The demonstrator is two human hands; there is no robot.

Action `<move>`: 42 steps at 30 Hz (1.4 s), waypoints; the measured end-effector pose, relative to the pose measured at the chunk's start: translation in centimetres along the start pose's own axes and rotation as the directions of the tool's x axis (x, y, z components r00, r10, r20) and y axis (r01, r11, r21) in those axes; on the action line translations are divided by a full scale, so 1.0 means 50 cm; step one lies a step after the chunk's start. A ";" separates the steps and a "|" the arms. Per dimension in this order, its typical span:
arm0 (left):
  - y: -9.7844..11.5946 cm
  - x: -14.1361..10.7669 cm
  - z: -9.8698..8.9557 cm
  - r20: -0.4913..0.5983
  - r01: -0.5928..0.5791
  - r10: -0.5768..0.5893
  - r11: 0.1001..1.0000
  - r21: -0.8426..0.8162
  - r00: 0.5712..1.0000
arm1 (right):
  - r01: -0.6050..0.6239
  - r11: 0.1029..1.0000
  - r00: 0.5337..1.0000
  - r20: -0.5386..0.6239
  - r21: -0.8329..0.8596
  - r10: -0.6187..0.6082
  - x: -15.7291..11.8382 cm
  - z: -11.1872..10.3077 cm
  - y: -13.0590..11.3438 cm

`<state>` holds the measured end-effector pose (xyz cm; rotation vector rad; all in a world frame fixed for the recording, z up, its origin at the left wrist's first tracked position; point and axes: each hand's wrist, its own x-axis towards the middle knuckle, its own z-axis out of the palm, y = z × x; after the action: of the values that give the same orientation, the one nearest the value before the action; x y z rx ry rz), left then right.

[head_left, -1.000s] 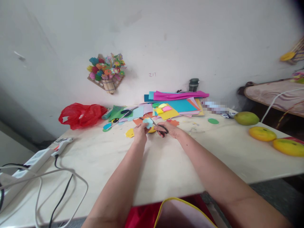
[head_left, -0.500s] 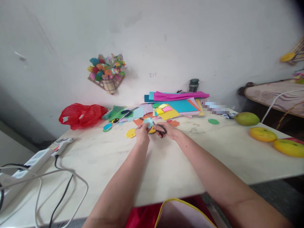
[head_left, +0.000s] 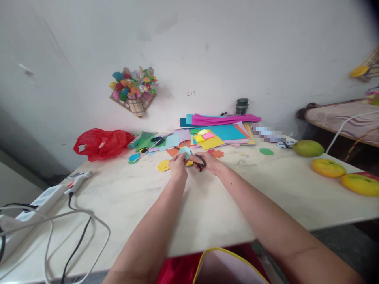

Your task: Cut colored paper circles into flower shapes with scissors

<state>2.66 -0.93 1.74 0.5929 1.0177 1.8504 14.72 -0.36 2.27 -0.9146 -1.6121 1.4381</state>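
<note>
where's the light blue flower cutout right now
Near the head view's centre: the light blue flower cutout is in the left hand, beside the right hand's scissors.

A deep red cloth garment is worn — with it, a pale cloth panel, its curved edge bound in narrow yellow trim. The left hand and right hand are bare — a small round spot marks the right forearm.

bag: thin glossy plastic | held cutout: matt paper | tabletop: smooth, faintly glossy
</note>
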 end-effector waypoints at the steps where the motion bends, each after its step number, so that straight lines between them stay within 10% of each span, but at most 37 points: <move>1: 0.000 0.000 0.000 -0.002 0.001 -0.001 1.000 -0.002 1.000 | -0.007 1.000 1.000 0.000 0.000 0.007 0.000 0.000 -0.001; 30: -0.011 0.015 -0.009 0.027 0.000 0.000 1.000 0.001 1.000 | -0.073 0.997 0.984 -0.167 -0.027 0.067 0.005 0.012 -0.008; 42: 0.001 0.040 -0.045 0.394 0.105 -0.106 0.994 0.025 0.913 | 0.049 0.998 0.910 -0.414 0.043 -0.027 0.017 -0.053 -0.008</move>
<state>0.02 -0.06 0.52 0.8567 0.7647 1.5500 16.70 1.52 2.88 -1.0688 -1.2617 1.1564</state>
